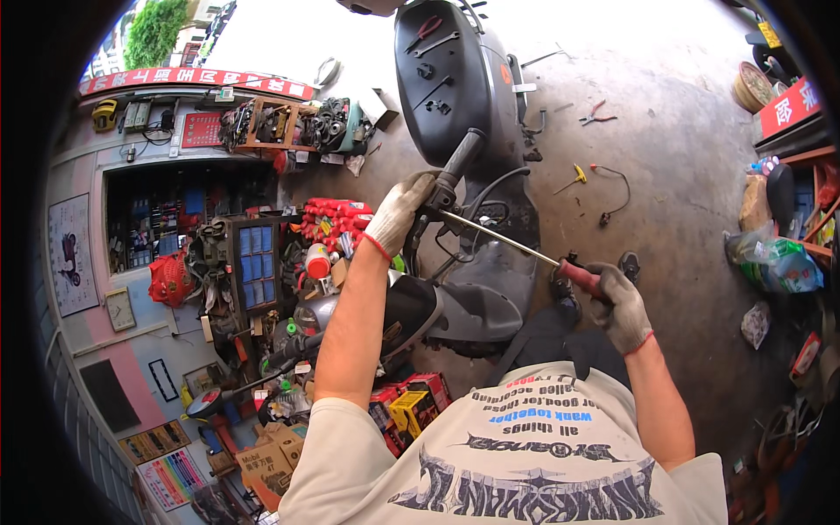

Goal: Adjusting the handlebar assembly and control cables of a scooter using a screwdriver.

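Both my hands wear pale work gloves with red cuffs. My left hand [404,210] is closed around the inner end of a scooter's handlebar [464,156], beside the black rubber grip. In my right hand [619,306] is the red handle of a long screwdriver [499,236]. Its shaft slants up and left, and the tip meets the handlebar fitting next to my left hand; the exact contact point is hidden. The grey-black scooter [490,297] stands in front of me, with loose cables around the handlebar.
On the scooter's black seat [411,66] lie red-handled pliers [427,30], a wrench [437,44] and small parts. Floor items to the right include pliers [598,117], a yellow-handled tool [578,175] and a cable [625,185]. Cluttered shelves and boxes [269,464] stand left.
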Demonstrator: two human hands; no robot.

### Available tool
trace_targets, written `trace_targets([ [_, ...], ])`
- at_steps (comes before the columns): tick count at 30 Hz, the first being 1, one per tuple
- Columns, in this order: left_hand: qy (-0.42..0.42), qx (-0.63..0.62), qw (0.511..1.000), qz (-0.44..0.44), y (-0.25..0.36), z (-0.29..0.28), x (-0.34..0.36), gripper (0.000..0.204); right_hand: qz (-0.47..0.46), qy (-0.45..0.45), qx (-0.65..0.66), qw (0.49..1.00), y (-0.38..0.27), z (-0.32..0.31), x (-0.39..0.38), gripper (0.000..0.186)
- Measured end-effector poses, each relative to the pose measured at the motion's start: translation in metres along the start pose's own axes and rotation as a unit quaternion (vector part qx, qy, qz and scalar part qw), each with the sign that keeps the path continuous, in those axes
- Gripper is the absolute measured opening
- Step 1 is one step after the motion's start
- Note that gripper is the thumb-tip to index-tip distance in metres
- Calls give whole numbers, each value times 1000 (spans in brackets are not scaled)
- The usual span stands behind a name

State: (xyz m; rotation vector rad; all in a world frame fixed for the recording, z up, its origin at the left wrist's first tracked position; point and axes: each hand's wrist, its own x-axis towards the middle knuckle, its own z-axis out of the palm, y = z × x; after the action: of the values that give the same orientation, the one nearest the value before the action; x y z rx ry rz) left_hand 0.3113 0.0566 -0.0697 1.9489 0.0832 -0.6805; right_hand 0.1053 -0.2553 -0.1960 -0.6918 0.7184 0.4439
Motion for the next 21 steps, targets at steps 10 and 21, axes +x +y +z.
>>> trace_targets([
  [10, 7, 3, 1000, -8, 1, 1, -1, 50, 30, -81, -17, 996, 5, -18, 4, 41],
  [21, 8, 11, 1000, -7, -3, 0, 1, 51, 134, -117, 37, 983, 11, -18, 4, 38],
])
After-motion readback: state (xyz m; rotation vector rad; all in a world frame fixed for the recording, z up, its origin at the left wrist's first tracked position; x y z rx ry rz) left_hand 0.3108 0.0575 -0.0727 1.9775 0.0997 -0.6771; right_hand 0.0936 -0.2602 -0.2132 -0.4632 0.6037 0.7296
